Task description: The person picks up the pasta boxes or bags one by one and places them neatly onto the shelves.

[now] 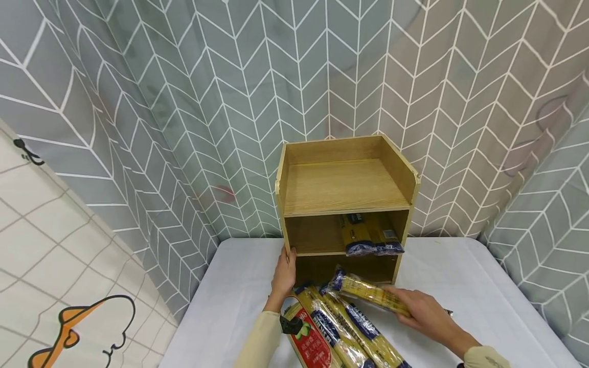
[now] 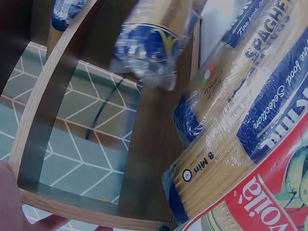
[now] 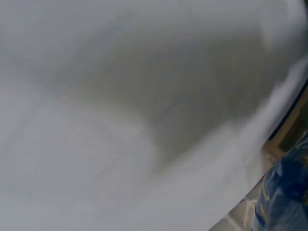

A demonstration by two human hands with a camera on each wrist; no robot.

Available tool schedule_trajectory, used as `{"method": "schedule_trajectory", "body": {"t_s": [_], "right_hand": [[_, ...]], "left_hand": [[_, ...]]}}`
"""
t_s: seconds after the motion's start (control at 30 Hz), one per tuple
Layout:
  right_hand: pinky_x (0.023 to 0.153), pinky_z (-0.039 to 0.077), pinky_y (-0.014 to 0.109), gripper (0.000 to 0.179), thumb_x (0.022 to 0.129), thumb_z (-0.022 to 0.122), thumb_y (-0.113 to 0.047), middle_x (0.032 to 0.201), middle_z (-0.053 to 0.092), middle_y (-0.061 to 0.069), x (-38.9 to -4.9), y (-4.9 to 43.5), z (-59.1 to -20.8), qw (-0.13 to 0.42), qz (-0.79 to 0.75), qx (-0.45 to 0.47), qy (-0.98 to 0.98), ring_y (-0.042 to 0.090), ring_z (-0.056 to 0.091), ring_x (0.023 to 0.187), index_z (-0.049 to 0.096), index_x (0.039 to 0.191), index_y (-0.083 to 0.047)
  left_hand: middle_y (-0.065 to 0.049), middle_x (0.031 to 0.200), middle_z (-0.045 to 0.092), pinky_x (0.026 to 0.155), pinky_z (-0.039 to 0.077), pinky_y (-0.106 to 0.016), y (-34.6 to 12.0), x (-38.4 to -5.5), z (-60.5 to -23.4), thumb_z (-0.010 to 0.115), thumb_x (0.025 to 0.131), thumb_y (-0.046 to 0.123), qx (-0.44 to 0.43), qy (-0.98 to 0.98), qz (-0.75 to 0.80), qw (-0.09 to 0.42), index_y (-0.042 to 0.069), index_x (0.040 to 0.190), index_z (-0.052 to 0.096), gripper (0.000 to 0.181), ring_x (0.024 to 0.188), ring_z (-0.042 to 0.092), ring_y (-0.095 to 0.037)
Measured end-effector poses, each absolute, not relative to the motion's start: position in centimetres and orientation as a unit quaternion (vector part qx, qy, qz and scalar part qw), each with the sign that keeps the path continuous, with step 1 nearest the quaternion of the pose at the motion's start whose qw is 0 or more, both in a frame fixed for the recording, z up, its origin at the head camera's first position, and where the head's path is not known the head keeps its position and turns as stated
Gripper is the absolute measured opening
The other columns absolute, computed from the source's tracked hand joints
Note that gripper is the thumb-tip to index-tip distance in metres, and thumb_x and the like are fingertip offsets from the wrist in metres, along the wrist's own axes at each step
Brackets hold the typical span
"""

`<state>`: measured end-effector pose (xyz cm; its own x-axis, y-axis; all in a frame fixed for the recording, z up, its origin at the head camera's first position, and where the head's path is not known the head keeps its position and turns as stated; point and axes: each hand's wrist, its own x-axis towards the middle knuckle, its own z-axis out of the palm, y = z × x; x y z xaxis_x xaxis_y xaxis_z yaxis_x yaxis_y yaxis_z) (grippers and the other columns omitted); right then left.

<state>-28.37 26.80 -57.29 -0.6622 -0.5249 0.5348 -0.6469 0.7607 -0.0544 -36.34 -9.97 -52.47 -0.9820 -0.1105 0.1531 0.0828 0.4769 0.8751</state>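
Observation:
My left hand (image 1: 284, 276) grips the left side panel of a small wooden shelf unit (image 1: 347, 186), its fingers behind the panel in the left wrist view. A plastic-wrapped spaghetti pack (image 1: 368, 292) is held in my right hand (image 1: 425, 312), its blue end (image 2: 154, 43) pointing at the lower compartment. Two similar packs (image 1: 356, 237) lie side by side at the right of the middle compartment. In front of the unit, more spaghetti packs (image 1: 324, 322) lie on the table beside a red package (image 1: 313, 340) lettered "voilà". The right wrist view shows mostly white cloth and a blue wrapper end (image 3: 284, 192).
A white cloth covers the table (image 1: 234, 286). Patterned curtains (image 1: 239, 102) hang behind the unit and along both sides. The unit's open top tray (image 1: 347, 179) has raised walls at the back and sides.

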Motion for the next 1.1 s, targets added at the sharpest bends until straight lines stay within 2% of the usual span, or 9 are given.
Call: {"method": "schedule_trajectory", "body": {"t_s": [0.27,0.37,0.47,0.57,0.83,0.9,0.97,1.03,1.1], "right_hand": [[0.074,0.059,0.033,0.081,0.075,0.089,-0.023,0.118,0.074,-0.004,-28.3,24.9,-55.8,0.297,0.098,0.367,-0.876,0.01,0.069,0.091,0.055,0.149,-0.028],[0.072,0.058,0.029,0.058,0.093,0.075,-0.032,0.117,0.073,-0.004,-28.4,24.2,-55.1,0.317,0.106,0.377,-0.864,0.007,0.067,0.087,0.057,0.148,-0.027],[0.069,0.056,0.027,0.045,0.108,0.049,-0.045,0.114,0.073,-0.004,-28.5,23.5,-54.5,0.334,0.118,0.375,-0.856,0.005,0.064,0.082,0.058,0.147,-0.026],[0.066,0.054,0.026,0.051,0.109,0.034,-0.051,0.112,0.073,-0.003,-28.5,22.8,-54.0,0.346,0.128,0.363,-0.856,0.006,0.062,0.079,0.059,0.146,-0.027],[0.064,0.054,0.033,0.055,0.109,0.026,-0.05,0.11,0.073,0.004,-28.8,21.2,-52.8,0.381,0.125,0.333,-0.854,0.013,0.064,0.077,0.059,0.146,-0.026],[0.064,0.053,0.035,0.055,0.11,0.026,-0.049,0.111,0.073,0.006,-28.8,20.6,-52.6,0.388,0.116,0.327,-0.854,0.015,0.065,0.078,0.059,0.146,-0.026],[0.065,0.052,0.036,0.046,0.109,0.039,-0.043,0.111,0.073,0.007,-28.7,20.1,-52.5,0.392,0.104,0.319,-0.857,0.017,0.065,0.079,0.059,0.147,-0.027],[0.064,0.05,0.036,0.046,0.1,0.06,-0.034,0.111,0.073,0.009,-28.6,19.7,-52.5,0.394,0.098,0.308,-0.861,0.018,0.065,0.078,0.059,0.146,-0.028],[0.062,0.046,0.033,0.061,0.085,0.076,-0.024,0.111,0.072,0.009,-28.5,19.3,-52.5,0.393,0.096,0.295,-0.866,0.017,0.063,0.075,0.061,0.145,-0.028]], "left_hand": [[-0.028,0.154,0.046,0.113,0.037,-0.07,-9.9,-36.5,-52.4,0.03,0.113,0.043,0.011,-0.856,-0.508,0.096,0.006,0.162,0.027,0.062,0.143,0.045,-0.05],[-0.028,0.154,0.046,0.113,0.037,-0.07,-9.9,-36.5,-52.3,0.029,0.113,0.042,0.005,-0.855,-0.509,0.1,0.005,0.162,0.026,0.062,0.143,0.045,-0.05],[-0.029,0.154,0.046,0.113,0.037,-0.07,-9.8,-36.5,-52.3,0.03,0.113,0.041,0.008,-0.856,-0.508,0.099,0.005,0.162,0.027,0.061,0.142,0.046,-0.051],[-0.029,0.153,0.046,0.112,0.037,-0.071,-9.7,-36.4,-52.3,0.031,0.113,0.04,0.012,-0.856,-0.508,0.098,0.004,0.162,0.028,0.061,0.142,0.046,-0.051],[-0.028,0.156,0.045,0.112,0.037,-0.072,-9.7,-36.3,-52.5,0.031,0.113,0.042,0.019,-0.857,-0.508,0.09,0.006,0.162,0.028,0.061,0.143,0.044,-0.051],[-0.028,0.154,0.047,0.111,0.038,-0.071,-9.7,-36.3,-52.5,0.032,0.113,0.041,0.023,-0.859,-0.503,0.094,0.006,0.161,0.029,0.06,0.142,0.046,-0.052],[-0.028,0.153,0.048,0.11,0.039,-0.071,-9.8,-36.3,-52.5,0.032,0.113,0.041,0.026,-0.861,-0.499,0.098,0.006,0.161,0.031,0.059,0.14,0.048,-0.052],[-0.029,0.15,0.05,0.108,0.04,-0.07,-9.8,-36.3,-52.5,0.032,0.113,0.04,0.024,-0.862,-0.496,0.104,0.006,0.16,0.033,0.058,0.138,0.049,-0.053],[-0.03,0.149,0.051,0.108,0.041,-0.07,-9.7,-36.3,-52.5,0.032,0.113,0.04,0.021,-0.862,-0.497,0.103,0.005,0.16,0.033,0.058,0.137,0.05,-0.053]]}}
